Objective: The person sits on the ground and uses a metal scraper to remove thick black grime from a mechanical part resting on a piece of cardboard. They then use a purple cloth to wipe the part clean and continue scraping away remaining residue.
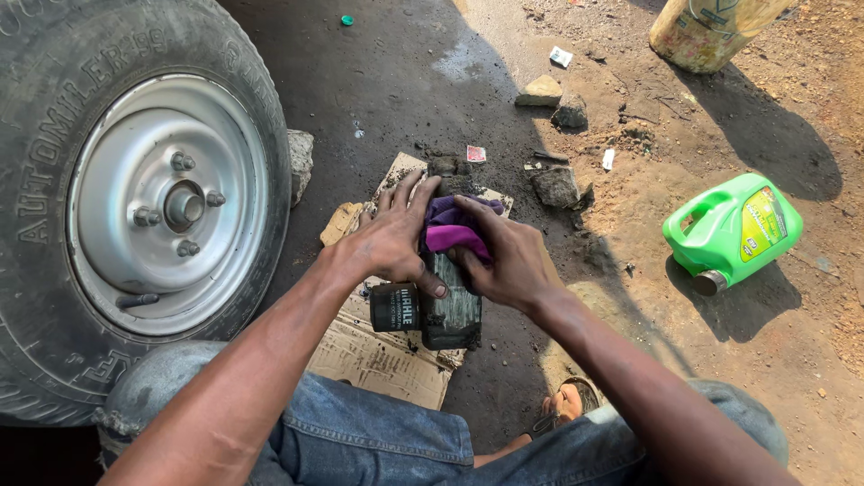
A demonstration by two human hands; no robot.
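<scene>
The left hand (393, 241) grips a grimy dark rectangular part (452, 306) from above, fingers spread over its top and the thumb clamped down its near side, which steadies it upright. The right hand (508, 263) has its fingers closed around a purple rag (454, 229), pressing the cloth against the top of the same part, so the two hands work against each other. The part stands on a flattened piece of cardboard (382, 360), which keeps it off the oily ground. Touching the part on its left side is a black cylindrical filter (394, 307), lying on its side on the same cardboard. Well to the left of the part is a vehicle wheel (135, 198) with a silver rim; a stone (301, 162) sits wedged against the tyre, probably as a chock. Well to the right of the part, a green plastic jug (731, 230) lies tipped on the dirt, cap toward the person. Beyond the part, loose rocks (556, 184) and bits of litter lie scattered
</scene>
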